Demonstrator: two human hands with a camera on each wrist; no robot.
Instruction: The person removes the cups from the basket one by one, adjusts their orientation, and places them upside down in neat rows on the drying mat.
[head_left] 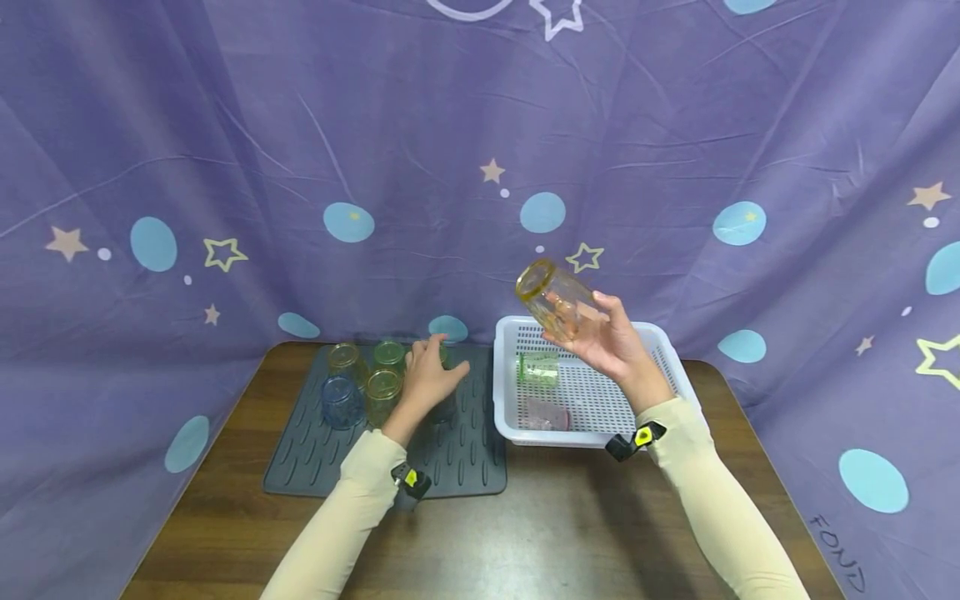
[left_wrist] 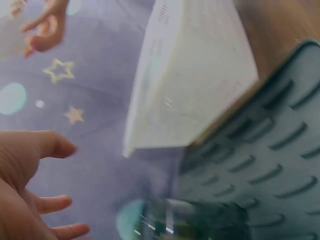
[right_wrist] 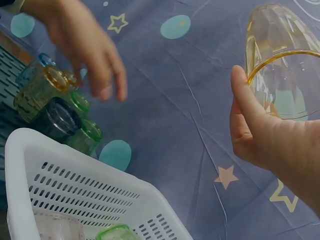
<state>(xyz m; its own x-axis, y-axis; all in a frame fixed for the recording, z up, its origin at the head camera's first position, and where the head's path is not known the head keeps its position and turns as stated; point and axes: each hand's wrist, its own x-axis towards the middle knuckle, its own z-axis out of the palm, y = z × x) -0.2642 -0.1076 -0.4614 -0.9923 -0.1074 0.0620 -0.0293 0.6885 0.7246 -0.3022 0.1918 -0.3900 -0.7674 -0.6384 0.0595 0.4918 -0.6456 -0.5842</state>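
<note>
My right hand (head_left: 600,346) grips a clear amber-tinted drinking glass (head_left: 555,296), raised above the white basket and tilted, base toward the upper left. In the right wrist view the fingers and thumb wrap this glass (right_wrist: 280,45), its amber rim facing me. Over the upside-down glasses on the mat hovers my left hand (head_left: 431,379), thumb and fingers spread, with nothing in them in the left wrist view. A dark glass (left_wrist: 195,220) stands just below it. Left of that hand are a blue glass (head_left: 342,402), an amber glass (head_left: 383,392) and a green glass (head_left: 389,354).
Inside the white perforated basket (head_left: 504,392) lie a green glass (head_left: 538,368) and a pink glass (head_left: 547,415) on their sides. A dark grey ridged mat (head_left: 472,467) is left of the basket on the wooden table (head_left: 540,533). A purple curtain (head_left: 420,150) hangs behind.
</note>
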